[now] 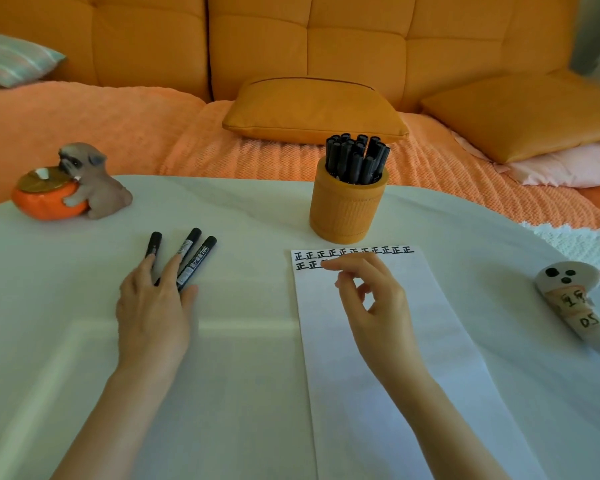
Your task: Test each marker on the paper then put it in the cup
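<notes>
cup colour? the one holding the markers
Orange, with a fine ribbed texture; the cup shows best in the head view, the only one.

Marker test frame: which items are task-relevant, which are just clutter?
Job:
- three loose markers, under the left hand
- paper with test marks
- orange cup holding black markers
- right hand, empty, over the paper

Lying about:
- dog figurine hugging an orange bowl
- white plush toy
- orange cushion
</notes>
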`<state>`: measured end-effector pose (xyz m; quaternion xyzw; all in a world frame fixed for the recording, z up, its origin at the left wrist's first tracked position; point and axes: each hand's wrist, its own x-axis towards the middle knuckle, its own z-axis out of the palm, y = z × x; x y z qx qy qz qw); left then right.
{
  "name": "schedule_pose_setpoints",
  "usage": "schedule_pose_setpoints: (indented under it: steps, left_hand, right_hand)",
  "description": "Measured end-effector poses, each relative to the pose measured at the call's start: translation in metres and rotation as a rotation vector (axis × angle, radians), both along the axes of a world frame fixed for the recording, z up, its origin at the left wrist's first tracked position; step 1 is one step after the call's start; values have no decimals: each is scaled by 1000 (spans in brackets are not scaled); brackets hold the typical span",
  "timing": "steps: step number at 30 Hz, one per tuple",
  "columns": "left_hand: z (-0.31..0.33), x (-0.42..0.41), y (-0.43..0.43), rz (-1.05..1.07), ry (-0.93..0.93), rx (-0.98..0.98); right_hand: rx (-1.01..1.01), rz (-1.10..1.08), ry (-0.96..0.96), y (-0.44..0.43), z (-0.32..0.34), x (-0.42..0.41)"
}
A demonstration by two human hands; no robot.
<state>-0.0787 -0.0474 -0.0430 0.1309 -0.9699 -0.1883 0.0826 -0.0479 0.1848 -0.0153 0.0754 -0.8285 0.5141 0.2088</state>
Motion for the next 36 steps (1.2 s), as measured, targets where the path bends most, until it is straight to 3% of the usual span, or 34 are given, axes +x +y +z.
schedule_pose_setpoints:
  steps: [14,28,33,36]
  left_hand:
    - [2,17,36,-247,114,10]
    - [22,33,54,-176,87,249]
    - [23,32,52,-195,152,211]
    - [28,32,51,-254,243,251]
  right_hand:
    - [25,19,-82,-4,-7,-3]
    - [65,40,-150,-2,-5,-3]
    - [57,31,-184,-2,-3,-3]
    - [-17,25,-309,-4,1,-2]
